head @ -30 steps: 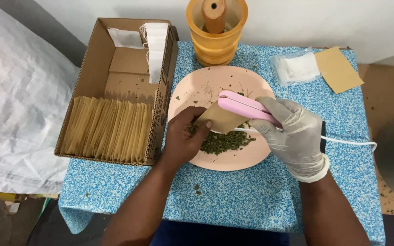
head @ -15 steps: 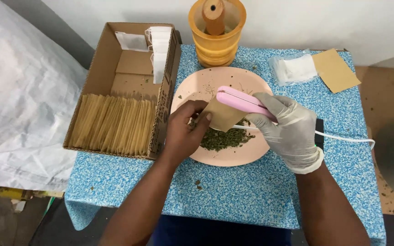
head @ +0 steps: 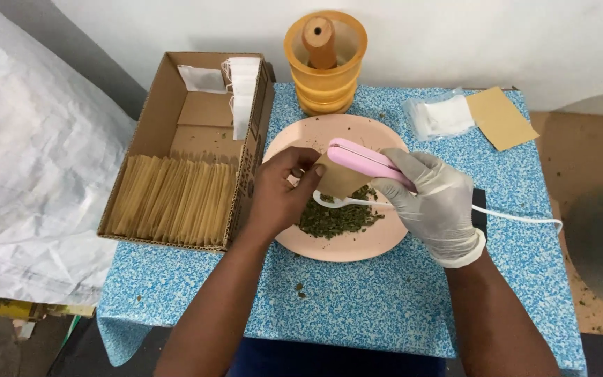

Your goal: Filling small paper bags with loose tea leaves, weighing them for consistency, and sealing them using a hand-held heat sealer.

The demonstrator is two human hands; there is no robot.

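My bare left hand (head: 280, 195) pinches a small brown paper sachet (head: 341, 180) over a pink plate (head: 294, 143). My right hand (head: 434, 199), in a white glove, grips a pink handheld sealer (head: 364, 162) whose jaw is clamped along the sachet's top edge. A white cord (head: 518, 215) runs from the sealer off to the right. A pile of green dried herb (head: 340, 218) lies on the plate just below both hands.
A cardboard box (head: 158, 115) on the left holds a row of several brown sachets (head: 172, 200) and white packets (head: 240, 94). An orange mortar with a wooden pestle (head: 324, 61) stands behind the plate. Clear bags (head: 441, 115) and a brown envelope (head: 500, 119) lie at the back right of the blue speckled table (head: 357, 300).
Both hands keep their hold on the sachet and the sealer over the plate. The hands have shifted only slightly.
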